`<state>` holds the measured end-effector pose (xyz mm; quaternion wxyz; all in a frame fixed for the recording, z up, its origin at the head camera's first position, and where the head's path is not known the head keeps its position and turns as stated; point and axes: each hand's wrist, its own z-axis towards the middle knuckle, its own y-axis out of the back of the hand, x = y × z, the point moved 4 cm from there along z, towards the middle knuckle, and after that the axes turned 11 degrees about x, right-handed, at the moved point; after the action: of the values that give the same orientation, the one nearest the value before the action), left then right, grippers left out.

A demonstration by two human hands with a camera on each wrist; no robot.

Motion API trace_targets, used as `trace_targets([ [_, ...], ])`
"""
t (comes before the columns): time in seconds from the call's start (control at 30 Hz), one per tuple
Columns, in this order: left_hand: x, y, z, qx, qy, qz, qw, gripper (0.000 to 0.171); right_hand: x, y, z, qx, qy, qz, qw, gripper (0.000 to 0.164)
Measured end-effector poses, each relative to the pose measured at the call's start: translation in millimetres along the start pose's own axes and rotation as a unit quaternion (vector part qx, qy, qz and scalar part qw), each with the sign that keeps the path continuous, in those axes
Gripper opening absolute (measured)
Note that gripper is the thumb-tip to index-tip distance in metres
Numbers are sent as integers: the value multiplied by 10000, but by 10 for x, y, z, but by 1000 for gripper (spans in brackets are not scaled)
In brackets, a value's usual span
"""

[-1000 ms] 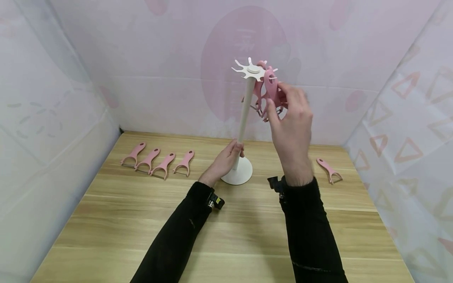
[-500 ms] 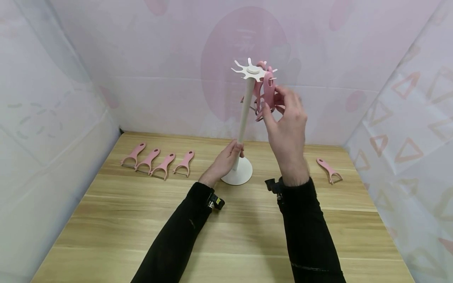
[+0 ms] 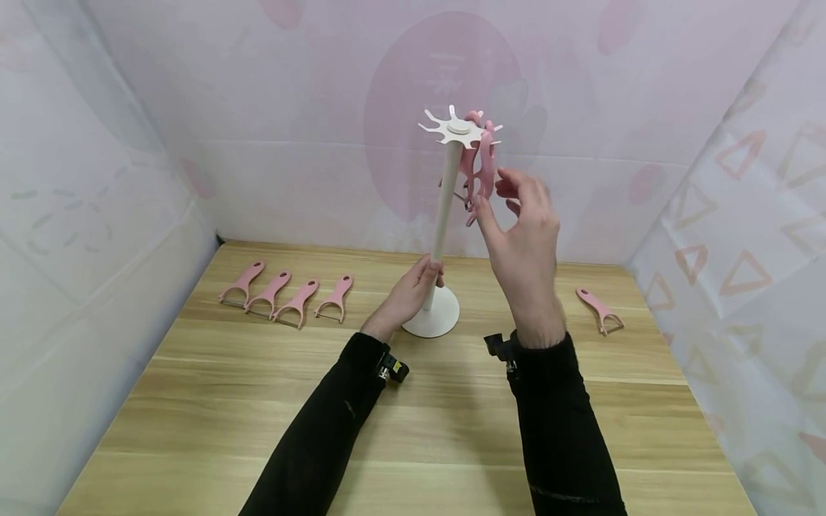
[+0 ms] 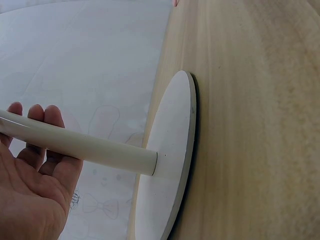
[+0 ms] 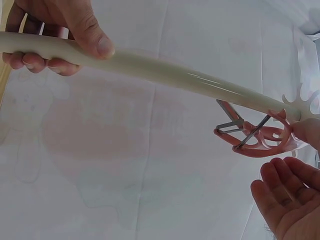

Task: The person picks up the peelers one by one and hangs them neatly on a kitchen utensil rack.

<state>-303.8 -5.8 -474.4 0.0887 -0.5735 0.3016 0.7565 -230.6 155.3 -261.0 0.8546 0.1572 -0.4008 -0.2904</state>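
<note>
A white utensil stand point(image 3: 444, 215) rises from the table, with a round base point(image 3: 441, 320) and a crown of hooks point(image 3: 455, 129). My left hand point(image 3: 406, 295) grips its pole low down, fingers and thumb curled around it, as the left wrist view also shows. Pink peelers point(image 3: 486, 168) hang by their handle holes on the right side of the crown; overlap hides how many. Beside them is my right hand point(image 3: 525, 226), its fingers spread away and its thumb against the nearest peeler. In the right wrist view, the metal blades of the hanging peelers point(image 5: 262, 142) point toward the base.
Several pink peelers point(image 3: 293, 304) lie in a row on the wooden table point(image 3: 387, 444) at the left. One more peeler point(image 3: 600, 312) lies at the right. Printed cloth walls point(image 3: 290, 193) enclose the back and both sides.
My right hand has loosened from the nearest peeler, its fingers drawing back and slightly down. That peeler has turned on its hook and now hangs there. The left hand has stayed on the pole.
</note>
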Motion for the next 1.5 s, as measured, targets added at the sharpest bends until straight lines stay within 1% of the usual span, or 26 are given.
trace_targets([
  [0.1,-4,6,1,-34,-21,23,10000,61,-31,10,-36,-8,-58,55,10000,45],
  [0.23,-4,13,2,-84,-35,47,9999,53,-87,32,-80,-42,-100,122,9999,45],
  [0.33,-10,13,-1,-78,-53,32,10000,50,-140,47,-113,-67,-120,143,9998,44],
  [0.63,-11,3,-7,-26,-65,-41,10000,56,-403,80,-216,-79,-353,87,9993,42],
  [0.93,-8,6,-8,-45,-50,-39,10000,55,-674,131,-300,-105,-638,-219,9977,43],
  [1.33,-14,-1,-18,-56,-8,-31,10000,50,-1019,245,-405,-198,-1103,-570,9921,43],
  [1.5,-8,-6,-6,-52,-21,-139,9999,55,-1148,282,-439,-155,-1295,-803,9882,44],
])
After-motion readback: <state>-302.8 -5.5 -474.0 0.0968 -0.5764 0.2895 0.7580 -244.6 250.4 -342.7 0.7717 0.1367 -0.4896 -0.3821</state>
